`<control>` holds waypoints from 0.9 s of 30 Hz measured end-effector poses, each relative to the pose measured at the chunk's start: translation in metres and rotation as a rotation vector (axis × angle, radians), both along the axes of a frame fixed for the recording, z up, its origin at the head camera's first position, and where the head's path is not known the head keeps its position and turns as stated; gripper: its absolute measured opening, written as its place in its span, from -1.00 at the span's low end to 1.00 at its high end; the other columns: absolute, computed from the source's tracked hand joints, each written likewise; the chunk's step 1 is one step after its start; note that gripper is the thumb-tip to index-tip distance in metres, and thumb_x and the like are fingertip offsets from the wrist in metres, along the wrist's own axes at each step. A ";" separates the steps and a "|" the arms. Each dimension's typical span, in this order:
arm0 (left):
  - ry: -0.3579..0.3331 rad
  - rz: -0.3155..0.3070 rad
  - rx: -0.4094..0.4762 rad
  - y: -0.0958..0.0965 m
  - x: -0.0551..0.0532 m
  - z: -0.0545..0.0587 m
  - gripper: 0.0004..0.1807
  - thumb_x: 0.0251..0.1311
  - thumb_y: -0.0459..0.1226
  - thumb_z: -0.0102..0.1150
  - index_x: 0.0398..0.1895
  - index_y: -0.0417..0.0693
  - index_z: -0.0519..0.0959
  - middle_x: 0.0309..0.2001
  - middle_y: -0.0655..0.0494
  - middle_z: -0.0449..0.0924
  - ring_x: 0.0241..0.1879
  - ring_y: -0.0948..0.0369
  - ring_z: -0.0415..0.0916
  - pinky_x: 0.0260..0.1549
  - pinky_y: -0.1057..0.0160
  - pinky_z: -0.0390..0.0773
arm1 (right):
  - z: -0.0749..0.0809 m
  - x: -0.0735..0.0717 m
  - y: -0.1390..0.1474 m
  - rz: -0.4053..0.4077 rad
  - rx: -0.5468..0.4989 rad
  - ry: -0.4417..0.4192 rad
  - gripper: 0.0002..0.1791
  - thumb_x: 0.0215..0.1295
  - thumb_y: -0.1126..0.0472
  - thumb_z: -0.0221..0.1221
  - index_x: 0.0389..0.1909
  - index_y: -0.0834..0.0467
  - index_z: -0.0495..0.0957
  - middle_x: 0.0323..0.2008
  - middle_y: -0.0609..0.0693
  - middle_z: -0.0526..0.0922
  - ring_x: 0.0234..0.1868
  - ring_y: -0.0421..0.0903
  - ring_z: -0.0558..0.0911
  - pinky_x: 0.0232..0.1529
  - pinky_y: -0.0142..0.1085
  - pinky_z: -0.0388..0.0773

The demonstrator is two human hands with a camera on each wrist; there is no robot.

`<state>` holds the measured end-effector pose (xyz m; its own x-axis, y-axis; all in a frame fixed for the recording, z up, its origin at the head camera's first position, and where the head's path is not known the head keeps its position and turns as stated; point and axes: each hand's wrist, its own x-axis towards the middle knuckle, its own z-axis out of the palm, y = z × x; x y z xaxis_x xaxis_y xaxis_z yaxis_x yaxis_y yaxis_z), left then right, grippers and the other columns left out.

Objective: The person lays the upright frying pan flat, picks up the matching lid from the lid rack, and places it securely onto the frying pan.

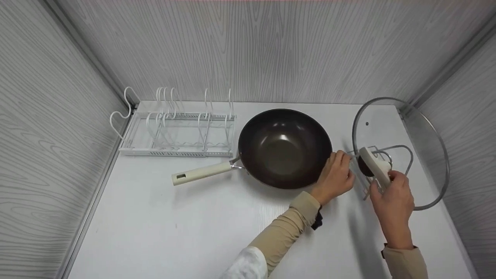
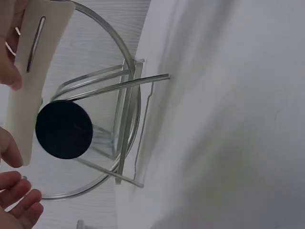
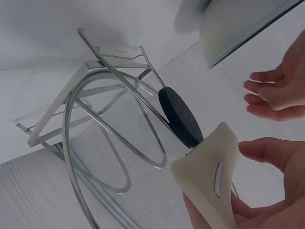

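My right hand (image 1: pixel 394 197) pinches the broad cream handle (image 3: pixel 205 171) of a clear glass pot lid (image 1: pixel 418 128) with a metal rim. A dark round disc (image 2: pixel 64 129) sits at the handle's base. The lid stands tilted in a small wire lid rack (image 2: pixel 126 129), its lower rim between the bars. My left hand (image 1: pixel 334 176) holds nothing; in the right wrist view its fingers (image 3: pixel 259 90) are loosely bent, apart from the lid handle. Beside that hand, a dark-lined wok (image 1: pixel 283 155) lies on the white table, its long cream handle (image 1: pixel 201 173) pointing left.
A white wire dish rack (image 1: pixel 176 153) with several upright loops stands at the back left, close to the wok's handle. Wood-grained panels (image 1: pixel 248 50) enclose the white table (image 1: pixel 166 224) at the back and both sides.
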<state>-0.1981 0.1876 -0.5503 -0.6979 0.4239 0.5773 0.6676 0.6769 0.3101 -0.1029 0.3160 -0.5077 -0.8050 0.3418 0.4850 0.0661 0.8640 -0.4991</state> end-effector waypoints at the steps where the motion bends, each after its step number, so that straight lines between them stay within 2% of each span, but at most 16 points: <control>1: -0.019 0.006 -0.015 0.004 -0.001 -0.002 -0.71 0.09 -0.30 0.17 -0.09 -0.12 0.53 -0.14 0.09 0.44 -0.18 0.19 0.40 -0.19 0.34 0.49 | 0.002 0.000 0.000 -0.008 -0.011 -0.025 -0.54 0.18 0.34 0.24 0.05 0.50 0.42 -0.12 0.46 0.55 -0.20 0.44 0.59 -0.29 0.29 0.51; 3: -0.089 -0.004 -0.017 0.011 -0.004 -0.006 -0.70 0.12 -0.31 0.16 -0.05 -0.14 0.53 -0.11 0.07 0.47 -0.14 0.18 0.45 -0.12 0.35 0.51 | 0.005 0.000 0.000 -0.018 -0.030 -0.091 -0.50 0.20 0.29 0.22 0.09 0.51 0.41 -0.13 0.50 0.57 -0.21 0.47 0.59 -0.32 0.31 0.50; 5: -0.196 -0.034 0.000 0.016 -0.007 -0.009 -0.67 0.16 -0.35 0.14 0.02 -0.17 0.52 -0.05 0.05 0.51 -0.08 0.19 0.50 -0.04 0.41 0.50 | 0.009 0.000 0.002 -0.014 -0.043 -0.183 -0.44 0.22 0.23 0.21 0.13 0.54 0.39 -0.13 0.55 0.56 -0.24 0.50 0.59 -0.36 0.33 0.50; 7: -0.322 -0.082 0.034 0.019 -0.009 -0.013 -0.59 0.20 -0.39 0.10 0.15 -0.18 0.50 0.06 0.03 0.53 0.04 0.21 0.51 0.06 0.47 0.45 | 0.012 -0.001 0.005 0.006 -0.047 -0.282 -0.36 0.25 0.16 0.21 0.18 0.56 0.35 -0.13 0.60 0.55 -0.24 0.53 0.59 -0.37 0.33 0.50; 10: -0.504 -0.176 0.104 0.023 -0.011 -0.018 -0.46 0.25 -0.44 0.02 0.34 -0.19 0.37 0.27 -0.01 0.44 0.26 0.23 0.39 0.22 0.52 0.28 | 0.018 -0.003 0.014 0.072 -0.053 -0.411 -0.26 0.30 0.06 0.21 0.22 0.61 0.29 -0.12 0.65 0.51 -0.23 0.54 0.58 -0.36 0.30 0.51; 12: -0.576 -0.235 0.144 0.025 -0.012 -0.020 -0.41 0.28 -0.46 -0.02 0.42 -0.20 0.27 0.37 -0.06 0.34 0.37 0.24 0.26 0.30 0.51 0.16 | 0.021 -0.004 0.020 0.127 -0.058 -0.471 -0.22 0.33 0.00 0.19 0.23 0.62 0.26 -0.10 0.66 0.49 -0.20 0.53 0.57 -0.33 0.28 0.51; 15: -0.629 -0.287 0.196 0.027 -0.014 -0.020 -0.36 0.30 -0.48 -0.06 0.47 -0.24 0.16 0.44 -0.11 0.22 0.44 0.23 0.14 0.34 0.49 0.07 | 0.022 -0.007 0.026 0.191 -0.063 -0.522 -0.24 0.37 0.01 0.16 0.21 0.63 0.26 -0.10 0.66 0.49 -0.20 0.50 0.57 -0.34 0.23 0.51; 19: -0.691 -0.296 0.260 0.030 -0.015 -0.018 -0.33 0.30 -0.48 -0.07 0.50 -0.21 0.13 0.45 -0.05 0.22 0.44 0.25 0.12 0.34 0.48 0.07 | 0.017 -0.008 0.027 0.170 -0.043 -0.503 -0.45 0.37 0.15 0.14 0.08 0.59 0.36 -0.21 0.61 0.54 -0.35 0.39 0.60 -0.51 0.11 0.50; 23: -0.723 -0.273 0.281 0.032 -0.016 -0.014 -0.34 0.27 -0.50 -0.07 0.48 -0.17 0.19 0.41 0.01 0.30 0.41 0.30 0.18 0.31 0.48 0.15 | 0.010 -0.007 0.022 0.098 -0.004 -0.392 -0.66 0.34 0.27 0.14 -0.10 0.53 0.46 -0.36 0.52 0.59 -0.52 0.32 0.60 -0.66 0.06 0.45; 27: -0.745 -0.248 0.282 0.035 -0.017 -0.011 -0.35 0.27 -0.50 -0.07 0.46 -0.16 0.21 0.39 0.03 0.34 0.38 0.33 0.21 0.28 0.50 0.19 | 0.004 -0.007 0.018 0.060 0.022 -0.293 -0.73 0.30 0.31 0.19 -0.18 0.50 0.50 -0.41 0.51 0.60 -0.53 0.39 0.60 -0.67 0.14 0.43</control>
<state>-0.2152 0.2227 -0.5618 -0.8447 0.5241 0.1086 0.3396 0.3678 0.8657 -0.1100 0.3341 -0.5037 -0.9301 0.2815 0.2359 0.1531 0.8810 -0.4477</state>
